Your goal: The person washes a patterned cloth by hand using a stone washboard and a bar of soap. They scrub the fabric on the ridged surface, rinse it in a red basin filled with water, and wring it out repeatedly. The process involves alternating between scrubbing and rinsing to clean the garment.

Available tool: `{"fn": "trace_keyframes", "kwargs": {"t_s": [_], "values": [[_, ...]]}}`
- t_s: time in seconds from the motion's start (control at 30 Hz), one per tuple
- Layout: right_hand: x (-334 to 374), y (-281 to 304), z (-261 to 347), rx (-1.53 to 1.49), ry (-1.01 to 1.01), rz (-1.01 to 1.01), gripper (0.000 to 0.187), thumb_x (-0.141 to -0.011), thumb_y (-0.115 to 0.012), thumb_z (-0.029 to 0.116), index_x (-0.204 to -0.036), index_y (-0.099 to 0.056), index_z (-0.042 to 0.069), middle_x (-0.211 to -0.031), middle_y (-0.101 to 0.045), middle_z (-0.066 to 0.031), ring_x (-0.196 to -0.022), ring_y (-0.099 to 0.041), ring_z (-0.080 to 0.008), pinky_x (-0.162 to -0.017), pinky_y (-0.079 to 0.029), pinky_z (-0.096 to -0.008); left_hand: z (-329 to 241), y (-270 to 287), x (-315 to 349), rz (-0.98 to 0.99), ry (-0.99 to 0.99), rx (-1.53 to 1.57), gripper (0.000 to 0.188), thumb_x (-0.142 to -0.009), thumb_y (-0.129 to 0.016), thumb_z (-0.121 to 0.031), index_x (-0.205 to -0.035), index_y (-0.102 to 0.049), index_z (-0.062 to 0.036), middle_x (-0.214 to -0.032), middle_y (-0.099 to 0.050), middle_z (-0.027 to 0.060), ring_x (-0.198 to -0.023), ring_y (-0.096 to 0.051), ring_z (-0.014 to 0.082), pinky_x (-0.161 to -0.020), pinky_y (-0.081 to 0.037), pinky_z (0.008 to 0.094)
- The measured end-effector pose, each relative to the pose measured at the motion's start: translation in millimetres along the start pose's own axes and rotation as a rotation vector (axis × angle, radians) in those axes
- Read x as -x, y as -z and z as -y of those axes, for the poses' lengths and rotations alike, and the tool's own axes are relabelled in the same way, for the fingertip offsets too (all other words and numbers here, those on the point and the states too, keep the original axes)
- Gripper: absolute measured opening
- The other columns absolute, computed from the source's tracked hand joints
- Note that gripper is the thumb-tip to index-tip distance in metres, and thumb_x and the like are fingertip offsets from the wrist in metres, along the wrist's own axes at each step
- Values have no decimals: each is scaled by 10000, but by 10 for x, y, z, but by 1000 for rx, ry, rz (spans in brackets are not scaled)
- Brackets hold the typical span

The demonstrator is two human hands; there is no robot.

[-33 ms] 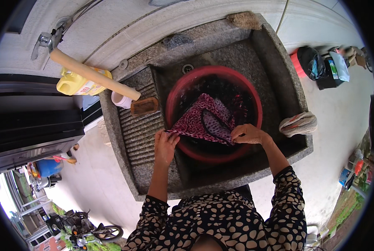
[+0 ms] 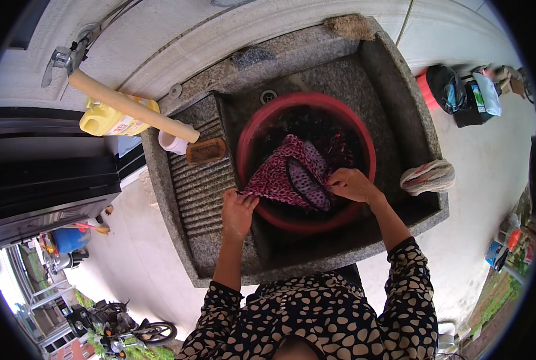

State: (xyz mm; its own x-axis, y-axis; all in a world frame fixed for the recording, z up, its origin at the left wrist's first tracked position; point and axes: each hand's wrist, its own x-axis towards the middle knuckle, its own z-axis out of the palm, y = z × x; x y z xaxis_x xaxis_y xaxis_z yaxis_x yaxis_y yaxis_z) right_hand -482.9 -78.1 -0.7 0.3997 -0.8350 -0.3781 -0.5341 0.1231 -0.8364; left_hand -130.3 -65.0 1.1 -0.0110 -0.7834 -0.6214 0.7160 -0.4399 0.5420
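Patterned cloth (image 2: 277, 171): pink-magenta with dense black animal spots, thin fabric, looks wet. Black-edged oval opening near the middle shows a paler lilac side, also dark-spotted. Left end pulled out to a narrow corner; the rest is bunched in soft folds.

Location: stretched between both hands over the red basin (image 2: 370, 141), left corner at the basin's left rim, bulk within the rim.

Left hand (image 2: 238, 215): fingers pinching the left corner. Right hand (image 2: 354, 184): fingers pinched on the cloth's right edge, beside the dark trim.

Containers:
- Basin: round, red, stands in the stone sink (image 2: 425, 123). Contents very dark with reddish-pink patches right of the cloth; can't separate water from soaked fabric.
- Sink: grey, rough, ribbed washboard (image 2: 199, 195) along its left side. Drain (image 2: 268, 96) visible just behind the basin.
- Pale pinkish cup (image 2: 168, 143): upper left corner of the sink, under the tan hose (image 2: 133, 108); contents not readable.
- Brown oblong block (image 2: 206, 151): lies on the ribs near the cup; brush or dish, can't tell.
- Yellow jug (image 2: 100, 119): white label, just outside the sink's left rim, partly behind the hose. Fill level can't be seen.

Greyish-white knitted bundle (image 2: 428, 177) rests on the right rim.
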Motion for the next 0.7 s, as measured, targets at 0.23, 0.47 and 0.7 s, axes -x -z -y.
{"fn": "trace_keyframes", "kwargs": {"t_s": [0.23,0.47,0.7], "values": [[-882,-885,210,464,-140,-529,213,-783,-660,253,-850,-604,59,-864,-615,-154,-827,-630,-387,-725,-531,-456,184,-169,-71,-115,-133,-190,194,-869,-633,-103,-873,-443,-142,-864,-515,14,-852,-530,153,-865,-436,376],[-850,-648,-117,-171,-129,-774,145,-853,-595,161,-896,-654,36,-778,-653,-164,-722,-656,-318,-680,-506,-402,59,-267,-105,-40,-200,-39,223,-820,-562,43,-829,-423,-132,-806,-519,15,-813,-560,156,-771,-486,375],[-487,255,230,-309,-49,-813,147,-886,-579,114,-874,-659,-8,-618,-545,-5,-585,-492,-67,-554,-412,-264,-144,-216,-221,70,-185,155,206,-810,-562,24,-782,-481,-164,-850,-602,14,-878,-607,222,-860,-505,420]]}}
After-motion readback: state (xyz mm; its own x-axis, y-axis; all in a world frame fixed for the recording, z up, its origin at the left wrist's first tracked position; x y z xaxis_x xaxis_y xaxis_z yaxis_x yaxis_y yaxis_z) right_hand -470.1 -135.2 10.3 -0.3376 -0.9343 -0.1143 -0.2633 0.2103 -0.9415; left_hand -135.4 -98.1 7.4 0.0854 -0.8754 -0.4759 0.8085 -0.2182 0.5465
